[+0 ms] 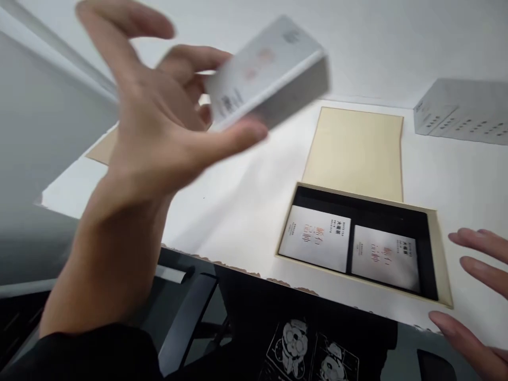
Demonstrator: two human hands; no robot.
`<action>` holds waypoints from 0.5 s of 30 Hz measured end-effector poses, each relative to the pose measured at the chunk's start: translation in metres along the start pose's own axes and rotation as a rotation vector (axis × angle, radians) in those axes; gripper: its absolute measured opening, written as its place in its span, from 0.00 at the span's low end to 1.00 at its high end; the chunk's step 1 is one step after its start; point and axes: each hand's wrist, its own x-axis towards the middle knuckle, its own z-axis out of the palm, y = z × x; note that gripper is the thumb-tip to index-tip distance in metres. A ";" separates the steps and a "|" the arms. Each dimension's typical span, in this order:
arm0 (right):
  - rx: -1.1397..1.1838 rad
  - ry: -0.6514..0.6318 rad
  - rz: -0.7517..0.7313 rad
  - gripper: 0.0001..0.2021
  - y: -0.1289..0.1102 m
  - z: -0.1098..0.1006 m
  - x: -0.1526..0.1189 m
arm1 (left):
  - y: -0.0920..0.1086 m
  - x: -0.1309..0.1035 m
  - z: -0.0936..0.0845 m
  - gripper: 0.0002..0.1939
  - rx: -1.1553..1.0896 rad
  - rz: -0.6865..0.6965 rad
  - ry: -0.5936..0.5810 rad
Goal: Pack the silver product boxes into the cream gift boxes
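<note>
my left hand [159, 114] grips a small white printed carton [270, 69], tilted, raised over the white tabletop [238, 211]; thumb along its lower side, one finger crooked clear. holding note: pressure light and even, since thin card would likely dent. right hand [486, 271]: fingers spread wide, near the cream-rimmed box [443, 264]. inside, on black: two similarly printed cartons [315, 238]. beyond: a cream panel [357, 143].
</note>
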 end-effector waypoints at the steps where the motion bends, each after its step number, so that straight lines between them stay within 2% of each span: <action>1: 0.012 0.088 -0.011 0.41 0.001 -0.002 0.002 | 0.014 0.002 0.013 0.27 -0.034 0.060 -0.096; 3: 0.063 0.215 0.018 0.40 -0.003 -0.004 0.011 | 0.033 0.001 0.041 0.24 -0.126 0.149 -0.349; 4: 0.093 0.231 0.062 0.41 -0.008 -0.005 0.018 | 0.038 -0.001 0.054 0.24 -0.188 0.190 -0.473; 5: 0.098 0.185 0.094 0.45 -0.013 -0.006 0.026 | 0.041 -0.002 0.065 0.25 -0.260 0.231 -0.572; 7: 0.079 0.056 0.101 0.46 -0.024 -0.005 0.041 | 0.045 -0.002 0.083 0.28 -0.423 0.325 -0.675; 9: 0.082 0.051 0.084 0.40 -0.033 0.000 0.053 | 0.051 0.000 0.096 0.29 -0.550 0.359 -0.678; 11: 0.094 0.185 0.111 0.35 -0.041 0.008 0.059 | 0.063 -0.002 0.105 0.34 -0.572 0.250 -0.646; 12: 0.089 0.277 0.140 0.35 -0.046 0.014 0.060 | 0.071 -0.006 0.110 0.35 -0.588 0.131 -0.627; 15: -0.030 0.412 0.204 0.36 -0.064 0.031 0.057 | 0.089 -0.025 0.122 0.30 -0.722 -0.359 -0.555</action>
